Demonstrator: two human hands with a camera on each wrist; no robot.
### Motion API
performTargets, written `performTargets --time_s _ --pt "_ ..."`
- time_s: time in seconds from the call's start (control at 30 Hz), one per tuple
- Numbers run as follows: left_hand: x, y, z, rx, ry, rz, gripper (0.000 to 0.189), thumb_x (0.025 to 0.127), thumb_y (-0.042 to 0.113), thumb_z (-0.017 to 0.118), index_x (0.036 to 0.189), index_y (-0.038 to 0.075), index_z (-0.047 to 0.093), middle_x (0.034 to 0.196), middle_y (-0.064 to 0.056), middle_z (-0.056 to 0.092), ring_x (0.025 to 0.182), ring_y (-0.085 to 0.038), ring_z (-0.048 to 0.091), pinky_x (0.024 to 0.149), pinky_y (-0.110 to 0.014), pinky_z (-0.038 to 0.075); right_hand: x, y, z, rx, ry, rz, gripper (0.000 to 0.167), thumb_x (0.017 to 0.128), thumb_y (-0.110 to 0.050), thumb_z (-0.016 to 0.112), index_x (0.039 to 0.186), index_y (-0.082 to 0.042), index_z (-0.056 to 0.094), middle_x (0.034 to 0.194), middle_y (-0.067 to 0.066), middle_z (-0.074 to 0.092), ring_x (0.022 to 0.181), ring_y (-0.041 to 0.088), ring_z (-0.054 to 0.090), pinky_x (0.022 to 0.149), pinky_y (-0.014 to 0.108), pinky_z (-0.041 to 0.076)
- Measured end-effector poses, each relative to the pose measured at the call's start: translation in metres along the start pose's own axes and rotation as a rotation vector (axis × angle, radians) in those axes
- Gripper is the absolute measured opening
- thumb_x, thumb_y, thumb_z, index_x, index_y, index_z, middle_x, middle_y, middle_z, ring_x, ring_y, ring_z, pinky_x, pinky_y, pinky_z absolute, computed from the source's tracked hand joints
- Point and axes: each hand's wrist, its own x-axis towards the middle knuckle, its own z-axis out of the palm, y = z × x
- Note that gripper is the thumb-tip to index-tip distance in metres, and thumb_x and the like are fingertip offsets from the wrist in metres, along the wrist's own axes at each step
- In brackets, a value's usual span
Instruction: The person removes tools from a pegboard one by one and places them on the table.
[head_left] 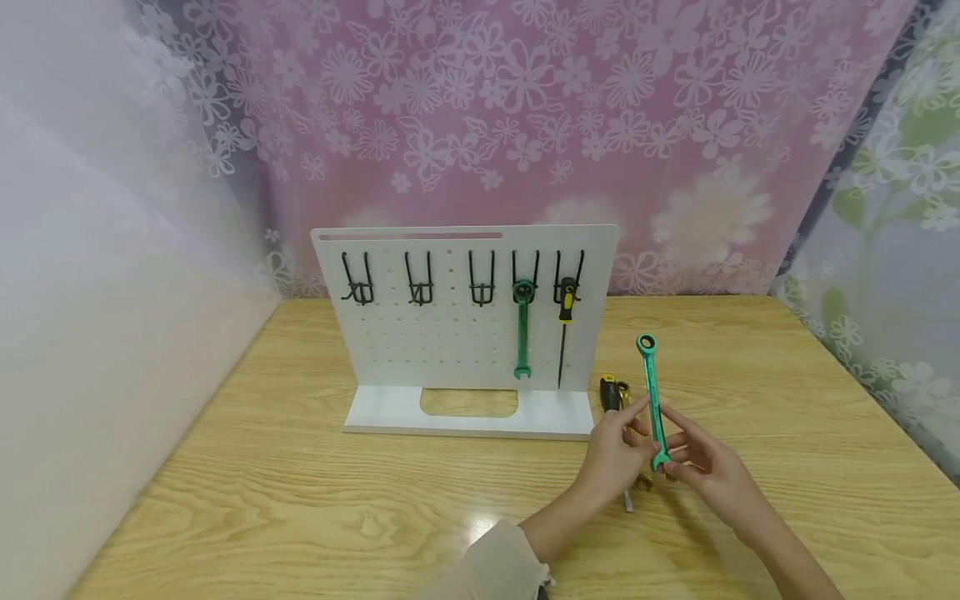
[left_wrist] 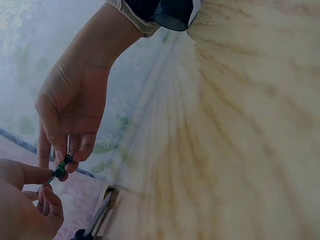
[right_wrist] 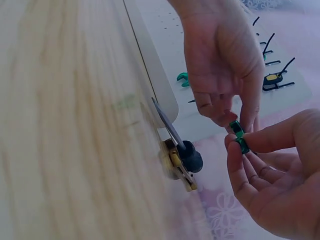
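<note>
A green combination wrench stands nearly upright between my hands, ring end up and open end down. My left hand pinches it from the left with its fingertips. From the right, the thumb and fingers of my right hand hold its lower part. Both wrist views show the wrench nearly end-on between the two hands' fingertips. Below the hands on the table lie a screwdriver with a black and yellow handle and a gold-coloured wrench, partly hidden in the head view by my left hand.
A white pegboard stand rises from the wooden table, with several black double hooks. On its right-hand hooks hang another green wrench and a black and yellow screwdriver. A pink floral curtain covers the back.
</note>
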Motion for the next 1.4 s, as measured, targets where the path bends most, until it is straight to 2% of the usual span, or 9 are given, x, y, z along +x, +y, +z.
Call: performTargets --time_s 0.13,0.27,0.53,0.87,1.4 --pt "0.001 -0.006 0.0 0.015 -0.011 -0.029 0.055 0.079 0.0 0.071 0.13 0.014 0.054 0.072 0.006 0.044 0.051 0.0 0.036 0.043 -0.014 0.034 -0.001 0.003 0.0 0.033 -0.027 0.018 0.063 0.087 0.012 0.051 0.143 -0.001 0.027 0.101 0.018 0.052 0.08 0.013 0.059 0.066 0.03 0.052" --pt "0.003 -0.012 -0.001 -0.044 -0.037 -0.043 0.055 0.079 0.0 0.07 0.129 0.013 0.054 0.068 0.007 0.043 0.042 -0.001 0.034 0.039 -0.014 0.032 -0.001 0.005 -0.001 0.021 -0.046 0.039 0.061 0.087 0.01 0.052 0.142 0.003 0.026 0.101 0.018 0.052 0.08 0.013 0.059 0.067 0.028 0.052" --pt "0.004 -0.028 0.0 -0.078 -0.072 -0.072 0.052 0.079 0.005 0.072 0.127 0.015 0.056 0.063 0.009 0.046 0.047 -0.001 0.037 0.042 -0.014 0.032 -0.001 0.005 -0.002 0.068 -0.078 0.168 0.059 0.089 0.006 0.052 0.14 0.009 0.023 0.104 0.019 0.051 0.081 0.011 0.058 0.07 0.028 0.051" --pt "0.005 -0.033 0.003 -0.024 -0.095 -0.108 0.047 0.079 0.008 0.072 0.124 0.013 0.059 0.058 0.008 0.047 0.044 -0.003 0.037 0.04 -0.016 0.029 -0.002 0.006 -0.004 0.128 -0.127 0.256 0.06 0.09 0.003 0.051 0.14 0.011 0.02 0.107 0.022 0.049 0.083 0.013 0.06 0.07 0.031 0.051" --pt "0.002 -0.032 0.005 0.059 -0.117 -0.175 0.038 0.079 0.019 0.073 0.117 0.016 0.065 0.055 0.007 0.045 0.04 -0.006 0.032 0.039 -0.018 0.023 -0.004 0.008 -0.005 0.218 -0.121 0.35 0.058 0.091 0.0 0.048 0.139 0.014 0.018 0.106 0.018 0.05 0.083 0.016 0.058 0.072 0.029 0.05"
